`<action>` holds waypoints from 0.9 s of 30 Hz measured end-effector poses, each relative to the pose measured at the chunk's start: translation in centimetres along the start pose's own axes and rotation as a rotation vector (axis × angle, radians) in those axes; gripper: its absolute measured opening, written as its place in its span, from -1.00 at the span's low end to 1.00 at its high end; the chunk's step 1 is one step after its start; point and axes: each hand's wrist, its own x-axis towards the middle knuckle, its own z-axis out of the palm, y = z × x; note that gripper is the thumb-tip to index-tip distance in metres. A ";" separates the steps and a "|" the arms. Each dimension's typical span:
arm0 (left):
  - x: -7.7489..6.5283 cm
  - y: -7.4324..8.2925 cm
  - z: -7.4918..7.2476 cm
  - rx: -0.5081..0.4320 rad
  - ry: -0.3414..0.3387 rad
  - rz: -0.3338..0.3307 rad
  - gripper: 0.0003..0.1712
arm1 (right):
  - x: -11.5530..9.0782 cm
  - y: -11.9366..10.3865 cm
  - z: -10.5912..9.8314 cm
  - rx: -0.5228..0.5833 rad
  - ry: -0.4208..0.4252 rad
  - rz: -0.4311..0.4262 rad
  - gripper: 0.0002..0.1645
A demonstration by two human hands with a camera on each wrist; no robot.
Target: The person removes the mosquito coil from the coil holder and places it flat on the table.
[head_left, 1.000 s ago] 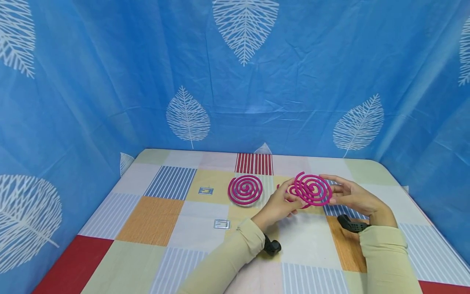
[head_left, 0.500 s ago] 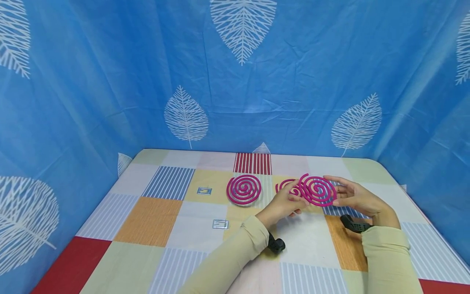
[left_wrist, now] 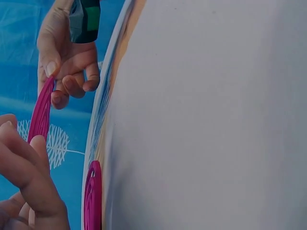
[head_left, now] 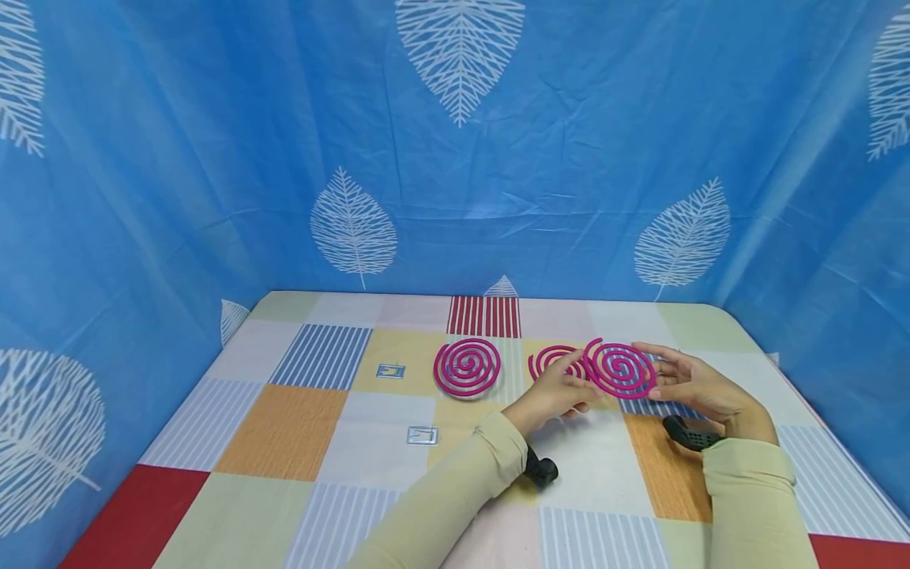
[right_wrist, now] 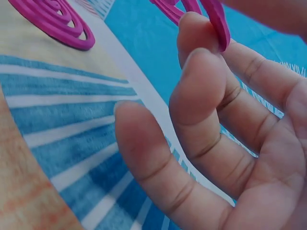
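Note:
A magenta mosquito coil hangs above the table between my two hands. My left hand pinches its left edge. From the other side, my right hand holds its right edge between thumb and fingers. In the left wrist view the held coil appears nearly edge-on. A second coil lies on the table behind my left hand, partly hidden by it. Farther left is a third mosquito coil, whole and flat on the table.
Two small metal pieces, flat and rectangular, lie left of the coils: one metal piece farther back, the other metal piece closer. A patchwork cloth covers the table. Blue leaf-print curtains enclose its back and sides.
Both hands have moved the held coil slightly right, so it overlaps the coil behind it less. The view has turned a little to the right. The grips look unchanged.

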 end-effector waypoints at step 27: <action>1.3 -0.3 1.8 -0.062 -0.037 -0.090 -0.19 | -1.2 1.2 -0.5 -0.054 0.203 0.178 -0.19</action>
